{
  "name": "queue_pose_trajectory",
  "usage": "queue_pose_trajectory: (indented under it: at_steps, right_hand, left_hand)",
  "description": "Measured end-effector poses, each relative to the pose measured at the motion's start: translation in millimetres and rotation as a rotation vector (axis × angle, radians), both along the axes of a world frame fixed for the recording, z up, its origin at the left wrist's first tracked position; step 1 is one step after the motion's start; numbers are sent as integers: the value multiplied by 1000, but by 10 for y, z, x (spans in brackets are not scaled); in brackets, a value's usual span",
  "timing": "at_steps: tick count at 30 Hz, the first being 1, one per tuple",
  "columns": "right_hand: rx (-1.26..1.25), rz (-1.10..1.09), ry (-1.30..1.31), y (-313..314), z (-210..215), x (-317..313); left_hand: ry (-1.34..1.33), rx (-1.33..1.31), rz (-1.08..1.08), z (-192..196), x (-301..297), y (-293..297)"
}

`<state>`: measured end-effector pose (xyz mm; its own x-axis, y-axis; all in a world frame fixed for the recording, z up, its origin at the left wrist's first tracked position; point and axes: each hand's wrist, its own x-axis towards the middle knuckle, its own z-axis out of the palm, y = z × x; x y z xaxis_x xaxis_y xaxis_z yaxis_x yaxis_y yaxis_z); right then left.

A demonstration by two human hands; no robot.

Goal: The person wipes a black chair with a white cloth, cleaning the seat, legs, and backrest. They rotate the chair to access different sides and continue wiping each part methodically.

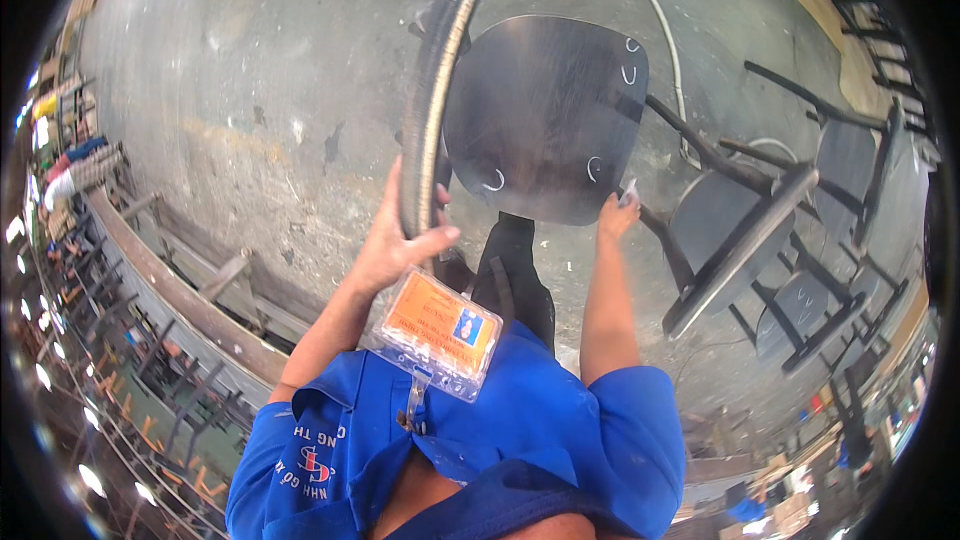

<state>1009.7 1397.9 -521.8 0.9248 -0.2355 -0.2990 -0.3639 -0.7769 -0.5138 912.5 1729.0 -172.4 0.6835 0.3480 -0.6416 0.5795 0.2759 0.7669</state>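
Note:
A dark wooden chair [545, 110] stands in front of me, its seat marked with several white curved strokes. Its long curved top rail [440, 105], pale and worn along one edge, rises towards me on the left. My left hand [400, 240] is closed round the near end of that rail, thumb across it. By the seat's near right edge, my right hand [616, 219] pinches a small crumpled white piece [629, 194], cloth or paper. Whether those fingers also touch the seat I cannot tell.
More dark chairs [725, 220] crowd the right side, one with its rail close to my right arm. A pale hose [665, 35] lies on the grey concrete floor [270, 50]. Along the left runs a long wooden frame [180, 280], with many chair parts beyond. A clear badge holder [440, 325] hangs at my chest.

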Motion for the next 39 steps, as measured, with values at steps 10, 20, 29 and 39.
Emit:
queue_pose_trajectory:
  at_steps: [10, 20, 29, 39]
  right_hand:
    - [269, -513, 349, -588, 270, -1663]
    - [316, -836, 141, -201, -33, -3584]
    - [419, -831, 700, 57, 311, -4723]
    - [586, -594, 260, -345, 936, -2903]
  left_hand:
    - [-222, 8, -164, -61, 439, -682]
    - [-273, -3, -167, -162, 185, -229]
    - [-188, -75, -64, -377, -193, 604]
    - [-106, -20, 27, -460, -395, 962]
